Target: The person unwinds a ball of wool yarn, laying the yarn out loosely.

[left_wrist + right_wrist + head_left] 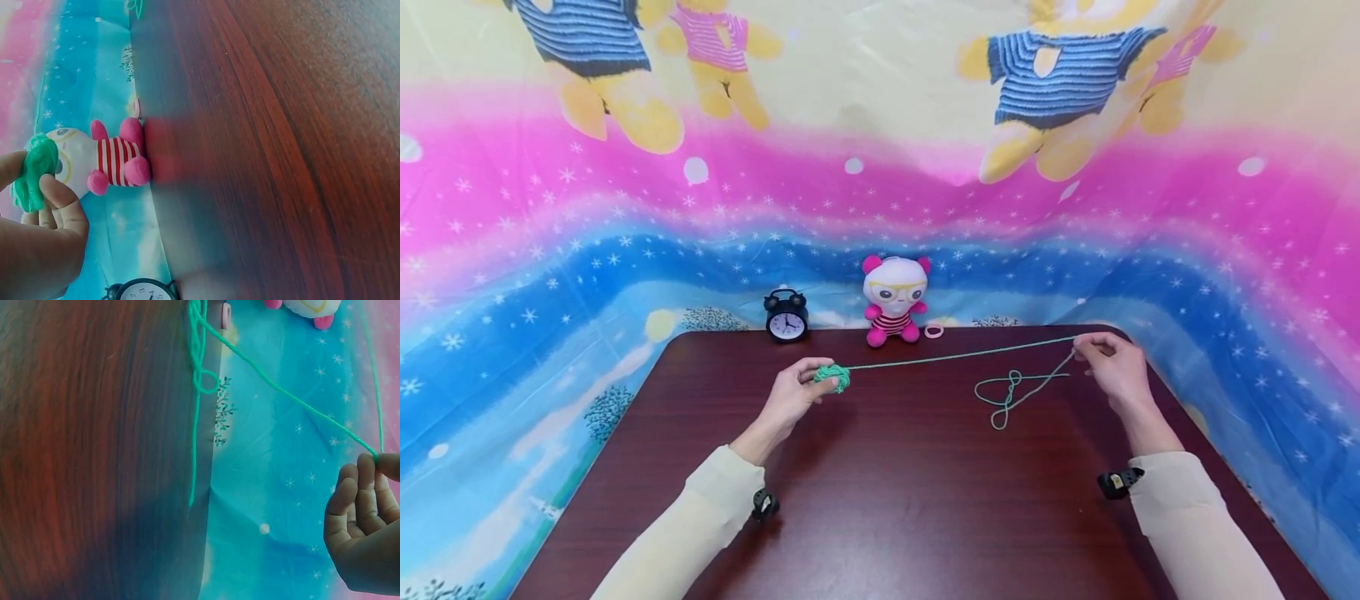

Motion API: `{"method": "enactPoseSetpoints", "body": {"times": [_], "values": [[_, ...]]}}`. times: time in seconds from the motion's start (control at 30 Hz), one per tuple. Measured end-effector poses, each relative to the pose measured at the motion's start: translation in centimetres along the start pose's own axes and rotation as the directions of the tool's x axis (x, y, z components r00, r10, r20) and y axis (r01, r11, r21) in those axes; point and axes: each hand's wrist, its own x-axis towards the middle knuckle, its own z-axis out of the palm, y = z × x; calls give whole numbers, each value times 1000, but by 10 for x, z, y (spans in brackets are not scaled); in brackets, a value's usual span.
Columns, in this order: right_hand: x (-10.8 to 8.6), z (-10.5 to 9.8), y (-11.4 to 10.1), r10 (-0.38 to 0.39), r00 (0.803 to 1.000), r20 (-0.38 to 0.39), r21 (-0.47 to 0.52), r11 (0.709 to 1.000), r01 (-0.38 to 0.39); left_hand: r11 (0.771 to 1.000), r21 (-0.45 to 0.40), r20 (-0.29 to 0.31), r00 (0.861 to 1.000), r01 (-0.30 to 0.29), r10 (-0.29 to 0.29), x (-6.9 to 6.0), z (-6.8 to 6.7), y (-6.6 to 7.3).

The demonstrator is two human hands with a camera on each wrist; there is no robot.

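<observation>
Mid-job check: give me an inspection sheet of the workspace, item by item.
Surface: glossy dark-brown tabletop.
Job's things: green yarn bundle, with a taut strand and a loosely looped tail.
Clutter: black alarm clock, pink-and-white plush toy and pale pink ring along the far edge.
Grips: left grip pinches the bundle; right grip pinches the strand.
Cables: nothing seen.
Surroundings: printed backdrop with cartoon figures and snowflakes.
</observation>
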Motion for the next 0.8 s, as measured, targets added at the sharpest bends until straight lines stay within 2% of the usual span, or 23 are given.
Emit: {"method": "enactPoseSetpoints", "body": {"times": [0.13,0.23,0.37,0.53,0.67,0.8], "values": [[-1,-1,5,-1,998,59,-96,995,6,1000,1,-17,1000,13,-13,0,0,2],[-1,-1,9,-10,992,123,-188,982,33,1000,11,-19,1000,-2,2,0,1,3],[-3,2,15,-5,978,210,-274,960,63,1000,-18,20,999,-25,25,-1,3,2],[-3,4,20,39,955,294,-288,956,49,996,-91,83,996,-24,31,-1,4,1],[-2,6,22,56,942,331,-284,958,43,995,-95,73,997,-31,38,0,5,2],[-3,8,21,52,938,344,-281,958,50,997,-78,77,996,-26,32,-1,5,3]]}}
